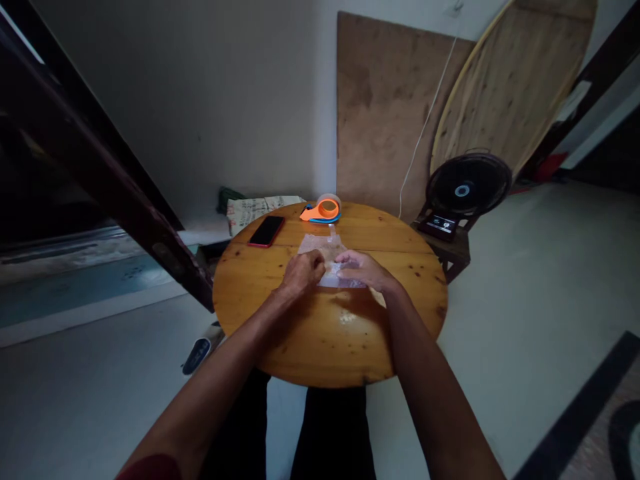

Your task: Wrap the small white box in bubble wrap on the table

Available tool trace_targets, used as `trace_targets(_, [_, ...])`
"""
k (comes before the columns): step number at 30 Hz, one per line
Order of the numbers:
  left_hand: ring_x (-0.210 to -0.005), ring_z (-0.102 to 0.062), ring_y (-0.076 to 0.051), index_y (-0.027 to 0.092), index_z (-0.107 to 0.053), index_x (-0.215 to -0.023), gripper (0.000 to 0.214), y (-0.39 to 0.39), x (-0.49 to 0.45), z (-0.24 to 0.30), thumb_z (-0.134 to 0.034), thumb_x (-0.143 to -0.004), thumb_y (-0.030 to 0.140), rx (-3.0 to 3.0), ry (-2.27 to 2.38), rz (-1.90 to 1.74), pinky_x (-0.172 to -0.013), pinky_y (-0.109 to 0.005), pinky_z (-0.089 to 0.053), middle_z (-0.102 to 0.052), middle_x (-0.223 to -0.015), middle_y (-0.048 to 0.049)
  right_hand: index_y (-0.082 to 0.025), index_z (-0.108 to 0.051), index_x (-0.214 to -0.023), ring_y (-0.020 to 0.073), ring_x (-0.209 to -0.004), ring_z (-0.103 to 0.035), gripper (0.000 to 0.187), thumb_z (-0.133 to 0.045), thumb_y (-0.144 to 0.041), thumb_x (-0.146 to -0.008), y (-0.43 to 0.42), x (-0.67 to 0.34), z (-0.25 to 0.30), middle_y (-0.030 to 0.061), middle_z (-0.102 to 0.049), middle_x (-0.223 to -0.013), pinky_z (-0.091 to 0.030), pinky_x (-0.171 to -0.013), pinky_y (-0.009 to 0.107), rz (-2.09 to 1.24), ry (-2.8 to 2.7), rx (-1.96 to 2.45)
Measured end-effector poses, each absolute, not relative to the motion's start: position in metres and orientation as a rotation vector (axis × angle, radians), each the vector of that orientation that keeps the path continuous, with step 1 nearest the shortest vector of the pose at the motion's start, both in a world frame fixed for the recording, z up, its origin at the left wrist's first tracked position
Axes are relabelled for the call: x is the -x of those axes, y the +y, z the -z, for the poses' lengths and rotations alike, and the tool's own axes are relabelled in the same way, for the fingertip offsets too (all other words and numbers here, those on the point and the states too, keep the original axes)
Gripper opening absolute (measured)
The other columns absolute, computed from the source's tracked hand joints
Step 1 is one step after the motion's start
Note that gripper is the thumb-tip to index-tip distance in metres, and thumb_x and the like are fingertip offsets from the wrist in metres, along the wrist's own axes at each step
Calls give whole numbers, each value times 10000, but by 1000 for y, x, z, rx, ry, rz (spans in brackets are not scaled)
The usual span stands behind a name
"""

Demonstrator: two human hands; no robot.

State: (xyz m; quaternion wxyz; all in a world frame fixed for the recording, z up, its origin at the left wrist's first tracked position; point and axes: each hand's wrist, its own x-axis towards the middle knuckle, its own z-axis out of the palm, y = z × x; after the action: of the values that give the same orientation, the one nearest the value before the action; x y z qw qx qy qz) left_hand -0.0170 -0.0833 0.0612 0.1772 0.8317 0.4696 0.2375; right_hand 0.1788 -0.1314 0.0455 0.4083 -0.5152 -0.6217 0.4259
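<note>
A translucent plastic sheet (325,248) lies on the round wooden table (320,353), a little beyond the table's centre as seen by the person. It sits beneath and between the two hands: its far part extends past the fingers, and its near edge shows below the right hand. A small clear strip (331,231) stands at the far edge of the sheet.

The left hand (303,270) is at the sheet's left side, fingers curled in toward the palm. Whether these fingers pinch the plastic cannot be told, as the fingertips are turned from view.

The right hand (364,269) is over the sheet's right part. Its thumb and fingers are spread apart and point left, with plastic visible in the gap between them. Contact between these fingertips and the sheet cannot be confirmed.

Beyond the sheet, near the table's far rim, stands an orange and blue tape dispenser (329,209). A dark phone with a red edge (267,231) lies flat to its left, well apart from both hands.
</note>
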Motion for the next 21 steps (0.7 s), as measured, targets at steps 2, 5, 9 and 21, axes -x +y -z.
trace_targets(2, [-713,-618,-157,193,-683,-906,215,-81,21,-60,-533,-762,248,-2280,1272,-681,-642,-237,-448,-705,-796,-26,-188,-632,-875,110,-619,-512,318,-711,-417,-668,-127,-175,-40,-28,-600,-722,-392,-579,231,-1030,-1542,1348])
trace_targets(5, [-694,-604,-155,180,-669,-959,277,-77,28,-59,-599,-718,299,-2217,1236,-667,-615,-236,-451,-690,-791,-18,-178,-614,-764,87,-545,-445,276,-687,-430,-678,-123,-171,-34,-43,-543,-629,-331,-510,210,-974,-1518,1389])
trace_targets(9, [-762,-598,-168,163,-661,-791,215,-69,28,-50,-647,-690,353,-2211,1173,-712,-665,-252,-467,-669,-817,-34,-175,-603,-734,84,-506,-434,283,-693,-432,-657,-123,-168,-35,-43,-530,-586,-309,-473,207,-1010,-1464,1400])
trace_targets(21, [-687,-554,-82,143,-537,-633,149,-78,19,-35,-625,-706,240,-1707,893,-930,-611,-185,-438,-668,-933,-39,-175,-610,-710,91,-516,-476,263,-707,-404,-625,-129,-164,-46,-29,-576,-603,-358,-491,218,-996,-1388,1386])
